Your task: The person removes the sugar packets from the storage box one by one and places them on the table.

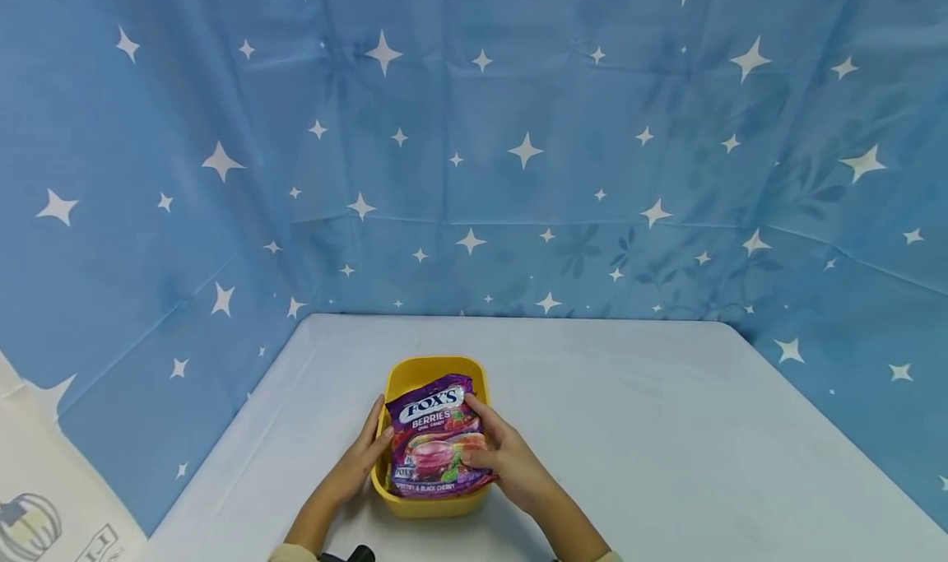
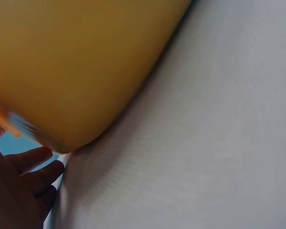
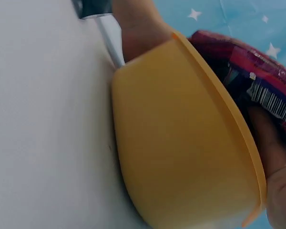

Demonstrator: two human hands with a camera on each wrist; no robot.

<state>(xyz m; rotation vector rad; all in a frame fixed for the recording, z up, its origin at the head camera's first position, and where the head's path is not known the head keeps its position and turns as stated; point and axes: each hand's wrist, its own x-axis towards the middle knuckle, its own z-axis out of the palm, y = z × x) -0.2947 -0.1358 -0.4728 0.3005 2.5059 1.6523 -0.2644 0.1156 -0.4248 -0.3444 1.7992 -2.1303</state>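
A purple bag of Fox's Berries candy (image 1: 435, 443) lies tilted over the mouth of a yellow plastic basin (image 1: 428, 508), its right side overlapping the rim. My right hand (image 1: 514, 463) grips the bag by its right edge, thumb on the printed front; in the right wrist view, fingers (image 3: 267, 140) reach under the bag beside its barcode. My left hand (image 1: 359, 455) holds the basin's left rim, thumb over the edge close to the bag and fingers along the outside. In the left wrist view those fingers (image 2: 35, 176) stand near the basin wall.
The basin stands on a white table (image 1: 637, 430) with rounded far corners. A blue star-patterned curtain (image 1: 481, 175) hangs behind and around it. At the lower left is a cream cloth (image 1: 59, 480) with printed drawings.
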